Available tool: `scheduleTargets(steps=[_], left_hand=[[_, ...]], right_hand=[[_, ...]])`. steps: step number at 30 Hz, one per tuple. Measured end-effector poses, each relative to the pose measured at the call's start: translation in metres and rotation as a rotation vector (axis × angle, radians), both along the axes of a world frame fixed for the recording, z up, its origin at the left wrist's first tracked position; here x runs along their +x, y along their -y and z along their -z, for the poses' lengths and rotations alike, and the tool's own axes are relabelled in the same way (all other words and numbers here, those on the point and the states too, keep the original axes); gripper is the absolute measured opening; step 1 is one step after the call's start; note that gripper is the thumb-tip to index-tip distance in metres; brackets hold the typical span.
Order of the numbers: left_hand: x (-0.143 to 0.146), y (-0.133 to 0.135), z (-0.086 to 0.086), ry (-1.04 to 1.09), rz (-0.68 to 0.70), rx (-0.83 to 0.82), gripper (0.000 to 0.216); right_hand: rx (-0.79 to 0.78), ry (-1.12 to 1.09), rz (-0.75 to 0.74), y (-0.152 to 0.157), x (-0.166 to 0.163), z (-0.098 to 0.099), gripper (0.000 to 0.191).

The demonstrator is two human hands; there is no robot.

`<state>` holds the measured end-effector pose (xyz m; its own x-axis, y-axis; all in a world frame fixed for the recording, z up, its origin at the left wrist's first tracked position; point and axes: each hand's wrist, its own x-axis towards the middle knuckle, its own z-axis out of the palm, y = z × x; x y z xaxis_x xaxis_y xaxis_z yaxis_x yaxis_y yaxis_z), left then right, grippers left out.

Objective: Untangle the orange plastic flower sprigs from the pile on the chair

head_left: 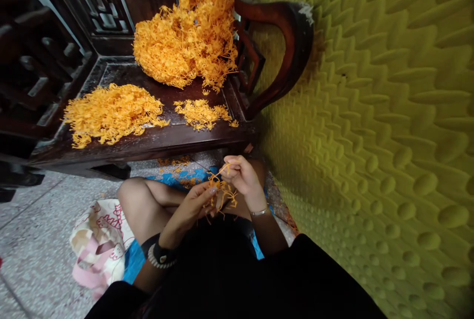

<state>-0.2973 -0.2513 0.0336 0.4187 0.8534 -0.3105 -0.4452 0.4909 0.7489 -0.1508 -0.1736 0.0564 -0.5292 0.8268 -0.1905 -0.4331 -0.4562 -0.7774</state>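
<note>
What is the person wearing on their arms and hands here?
Bare hands, no gloves. The left hand has a black wrist strap edged with pale beads; the right hand has a thin silver bracelet. Black sleeves cover the upper arms.

A home doubling as a small piecework spot: a carved dark wooden armchair serves as the bench, its seat loaded with 3 heaps of orange plastic pieces. Speckled terrazzo floor at near left, a printed tote bag on it, yellow-green foam padding filling the right.
</note>
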Motion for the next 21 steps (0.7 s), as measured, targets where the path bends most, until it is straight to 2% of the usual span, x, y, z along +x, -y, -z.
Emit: scheduleTargets(steps=[3, 7, 9, 15, 18, 21], left_hand=[[-0.002, 0.002, -0.003, 0.032, 0.026, 0.041, 0.04], [-0.007, 0.002, -0.013, 0.116, 0.224, -0.002, 0.044], [-0.009, 0.002, -0.016, 0.165, 0.279, -0.029, 0.047], [-0.011, 0.009, -0.018, 0.127, 0.194, 0.035, 0.049], [-0.007, 0.009, -0.023, 0.048, 0.149, 0.059, 0.053], [-0.003, 0.011, -0.029, -0.038, 0.088, 0.11, 0.057]], right_hand=[[-0.083, -0.061, -0.028, 0.001, -0.002, 0.0, 0.045], [-0.159, -0.117, -0.022, 0.002, -0.003, -0.003, 0.05], [-0.176, -0.144, -0.004, 0.002, -0.004, -0.006, 0.049], [-0.269, -0.296, 0.1, 0.001, -0.008, -0.023, 0.045], [-0.235, -0.314, 0.164, 0.002, -0.012, -0.029, 0.044], [-0.187, -0.219, 0.199, -0.002, -0.011, -0.032, 0.045]])
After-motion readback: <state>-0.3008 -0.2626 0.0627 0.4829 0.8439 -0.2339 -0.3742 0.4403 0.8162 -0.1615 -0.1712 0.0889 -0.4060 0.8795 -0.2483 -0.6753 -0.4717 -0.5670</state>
